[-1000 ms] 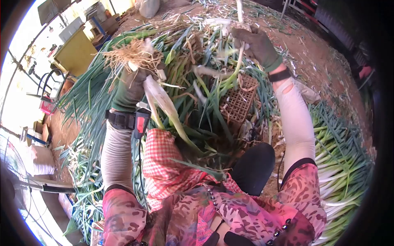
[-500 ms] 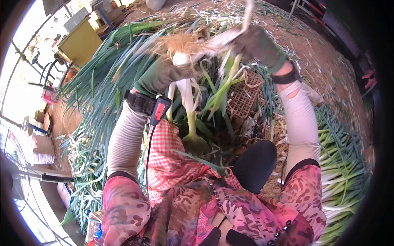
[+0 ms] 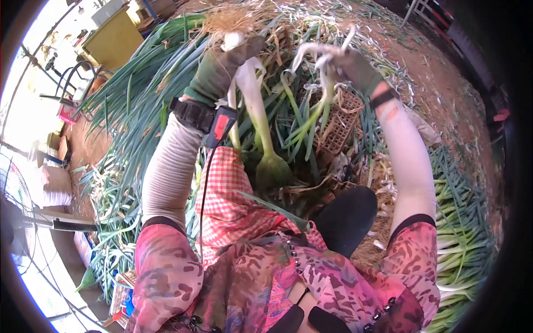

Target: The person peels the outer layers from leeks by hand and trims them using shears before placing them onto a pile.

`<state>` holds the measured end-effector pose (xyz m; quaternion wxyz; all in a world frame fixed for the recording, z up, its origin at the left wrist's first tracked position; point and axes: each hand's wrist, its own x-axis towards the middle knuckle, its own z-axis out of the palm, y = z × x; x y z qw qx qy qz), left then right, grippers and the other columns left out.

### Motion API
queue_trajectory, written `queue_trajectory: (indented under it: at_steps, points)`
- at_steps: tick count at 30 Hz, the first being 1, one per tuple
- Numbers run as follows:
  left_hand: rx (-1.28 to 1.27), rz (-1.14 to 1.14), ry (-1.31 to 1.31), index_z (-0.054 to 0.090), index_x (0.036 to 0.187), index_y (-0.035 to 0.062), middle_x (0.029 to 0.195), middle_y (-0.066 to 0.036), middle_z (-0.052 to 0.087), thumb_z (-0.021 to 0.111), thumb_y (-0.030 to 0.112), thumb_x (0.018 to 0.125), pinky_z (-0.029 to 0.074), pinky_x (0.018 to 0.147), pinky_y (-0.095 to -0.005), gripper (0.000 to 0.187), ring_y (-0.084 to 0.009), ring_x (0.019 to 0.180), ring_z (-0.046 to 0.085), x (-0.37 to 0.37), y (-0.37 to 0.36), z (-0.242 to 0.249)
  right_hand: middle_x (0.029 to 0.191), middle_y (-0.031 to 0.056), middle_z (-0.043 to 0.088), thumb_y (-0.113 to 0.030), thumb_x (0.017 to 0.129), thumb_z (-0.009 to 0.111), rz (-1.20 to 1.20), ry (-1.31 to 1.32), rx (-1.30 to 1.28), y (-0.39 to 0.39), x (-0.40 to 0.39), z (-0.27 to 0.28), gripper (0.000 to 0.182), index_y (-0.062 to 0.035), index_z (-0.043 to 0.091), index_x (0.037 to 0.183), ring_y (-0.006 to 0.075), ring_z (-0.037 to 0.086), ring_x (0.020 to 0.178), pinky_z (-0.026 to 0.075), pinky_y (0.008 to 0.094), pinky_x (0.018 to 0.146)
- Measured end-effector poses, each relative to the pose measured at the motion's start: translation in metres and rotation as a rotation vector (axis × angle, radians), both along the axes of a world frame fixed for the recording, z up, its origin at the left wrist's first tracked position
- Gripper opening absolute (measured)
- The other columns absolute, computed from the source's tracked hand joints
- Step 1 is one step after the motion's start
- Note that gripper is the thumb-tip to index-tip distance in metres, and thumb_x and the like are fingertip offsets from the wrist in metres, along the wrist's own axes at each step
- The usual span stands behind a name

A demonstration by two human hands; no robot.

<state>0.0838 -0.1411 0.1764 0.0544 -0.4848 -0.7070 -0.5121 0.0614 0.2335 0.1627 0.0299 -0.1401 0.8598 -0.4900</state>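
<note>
My gloved left hand is closed round the root end of a large green onion. Its white bulb end and tan roots stick up above my fingers, and the stalk hangs down to wide green leaves. A thinner stalk hangs beside it. My gloved right hand, apart to the right, is closed on loose outer leaves, pale at the top and green lower down. Those leaves dangle in front of a brown plastic crate.
A big heap of green onions spreads at the left, with more laid in a row at the right. Peeled scraps cover the ground ahead. A yellow cabinet stands at the back left, a fan at the left edge.
My hands have drawn apart: the left moved slightly left and up with the green onion, the right to the right with the strips of leaf. The roots have risen.
</note>
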Motion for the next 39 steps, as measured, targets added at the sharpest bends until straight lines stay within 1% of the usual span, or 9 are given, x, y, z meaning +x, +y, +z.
queue_trajectory:
  at_steps: [5,9,11,14,19,24,28,32,39]
  points:
    - [0.382,-0.065,-0.382,0.054,0.128,0.0021,0.117,-0.01,0.06,0.06,0.032,0.096,0.053,0.082,-0.0332,0.044,-0.0187,0.1,0.061,0.009,0.03,0.032,0.11,0.0133,0.066,-0.017,0.093,0.064,-0.186,0.336,-0.123,-0.027,-0.003,0.026,0.047,0.0003,0.049,0.134,0.0164,0.066,0.093,0.057,0.0271,0.079]
    - [0.335,-0.293,-0.531,0.058,0.11,0.0024,0.092,-0.006,0.062,0.064,0.044,0.091,0.051,0.073,-0.0324,0.046,-0.0161,0.079,0.06,-0.004,0.047,0.051,0.143,0.0152,0.047,-0.027,0.099,0.052,0.634,0.005,-0.516,-0.083,0.059,-0.015,0.051,-0.0085,0.039,0.145,0.0215,0.05,0.129,0.039,0.0304,0.111]
    - [0.61,-0.071,-0.731,0.057,0.108,0.0024,0.083,-0.006,0.064,0.067,0.04,0.089,0.051,0.061,-0.0303,0.043,-0.0165,0.068,0.061,0.029,0.07,0.076,0.134,0.0107,0.054,-0.044,0.098,0.052,0.677,-0.151,-0.537,-0.109,0.083,-0.042,0.059,-0.006,0.043,0.142,0.0178,0.053,0.122,0.042,0.0311,0.105]
    - [0.637,-0.686,-0.713,0.067,0.092,0.0089,0.075,-0.007,0.068,0.063,0.04,0.092,0.051,0.057,-0.0335,0.032,-0.0193,0.063,0.065,0.019,0.087,0.092,0.134,0.0156,0.054,-0.067,0.088,0.053,0.645,-0.18,-0.682,-0.132,0.112,-0.068,0.088,-0.0013,0.037,0.144,0.0222,0.053,0.123,0.043,0.0357,0.102]
    - [0.68,-0.62,-0.707,0.067,0.09,0.0102,0.072,-0.005,0.07,0.055,0.037,0.098,0.058,0.051,-0.0292,0.031,-0.0161,0.059,0.068,0.004,0.094,0.095,0.097,0.0056,0.065,-0.053,0.1,0.044,0.476,-0.118,-0.805,-0.138,0.151,-0.067,0.055,-0.0032,0.062,0.115,0.0115,0.061,0.082,0.05,0.0264,0.079]
    - [0.099,0.318,0.237,0.054,0.126,0.002,0.093,-0.008,0.066,0.062,0.027,0.093,0.049,0.058,-0.0266,0.042,-0.0165,0.077,0.06,0.045,0.074,-0.004,0.073,0.0035,0.064,-0.02,0.096,0.053,-0.136,0.037,-0.768,-0.124,0.141,-0.107,0.023,0.0002,0.062,0.104,0.0135,0.062,0.068,0.051,0.0266,0.065]
    - [-0.088,-0.216,-1.075,0.06,0.118,-0.0012,0.11,-0.009,0.066,0.073,0.032,0.086,0.049,0.086,-0.0271,0.047,-0.0159,0.101,0.06,0.138,0.097,-0.113,0.076,0.0043,0.064,-0.016,0.092,0.055,-0.213,-0.149,-1.103,-0.119,0.126,-0.105,0.022,0.0005,0.061,0.104,0.0149,0.062,0.066,0.051,0.0271,0.063]
    - [0.129,-0.047,-1.149,0.061,0.118,-0.0006,0.105,-0.005,0.067,0.073,0.023,0.085,0.05,0.084,-0.0286,0.042,-0.014,0.093,0.063,0.149,0.117,-0.147,0.072,0.0042,0.066,-0.027,0.097,0.053,-0.424,0.393,-0.07,-0.093,0.132,-0.075,0.028,-0.0026,0.064,0.104,0.013,0.063,0.063,0.049,0.0261,0.055]
    - [0.048,0.054,-1.046,0.057,0.123,0.0029,0.095,-0.002,0.064,0.075,0.017,0.081,0.049,0.075,-0.0282,0.048,-0.0109,0.083,0.058,0.156,0.105,-0.187,0.078,0.0028,0.067,-0.037,0.102,0.041,-0.668,0.098,-0.853,0.007,0.104,0.002,0.039,-0.0061,0.064,0.098,0.0097,0.049,0.05,0.044,0.0226,0.049]
